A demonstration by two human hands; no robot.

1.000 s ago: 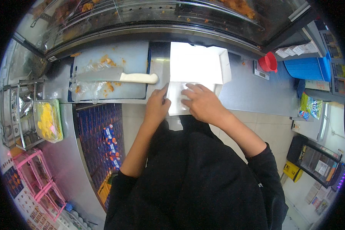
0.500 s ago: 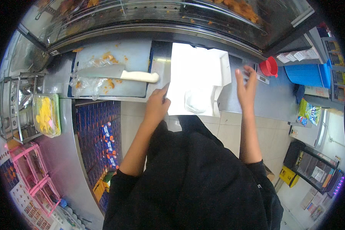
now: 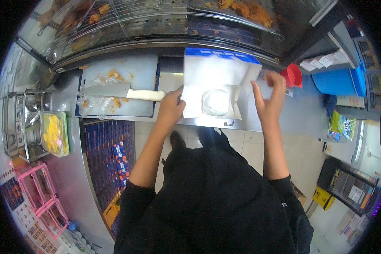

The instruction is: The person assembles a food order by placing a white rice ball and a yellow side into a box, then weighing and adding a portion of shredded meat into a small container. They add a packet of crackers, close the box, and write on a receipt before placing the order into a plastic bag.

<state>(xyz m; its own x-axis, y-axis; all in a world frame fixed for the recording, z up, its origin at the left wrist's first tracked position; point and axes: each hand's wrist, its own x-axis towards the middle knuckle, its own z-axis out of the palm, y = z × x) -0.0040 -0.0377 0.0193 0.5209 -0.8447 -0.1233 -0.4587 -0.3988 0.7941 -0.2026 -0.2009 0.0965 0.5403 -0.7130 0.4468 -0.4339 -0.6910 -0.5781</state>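
Note:
A white cardboard box (image 3: 216,72) with a blue-edged lid stands open at the counter's front edge, its lid raised at the back. Inside lies a white, rounded wrapped item (image 3: 217,103), whose contents I cannot make out. My left hand (image 3: 169,108) pinches the box's left side, thumb and fingers closed on the cardboard. Off the right side, my right hand (image 3: 270,99) hovers with its thumb and fingers apart, slightly blurred and holding nothing. Left of the box, a knife (image 3: 144,94) with a white handle lies on a pale cutting board (image 3: 127,70) amid crumbs and clear plastic.
Beyond the counter (image 3: 302,108) rises a display case (image 3: 156,31) with wire racks and fried pieces. A red cup (image 3: 292,76) and a blue container (image 3: 340,86) stand to the right. At left are a clear tub of yellow pieces (image 3: 55,133) and a metal rack (image 3: 21,122).
The box's lid has tilted so its blue edge shows, and the wrapped item inside is seen more fully. My right hand stays off the box, its fingers still apart.

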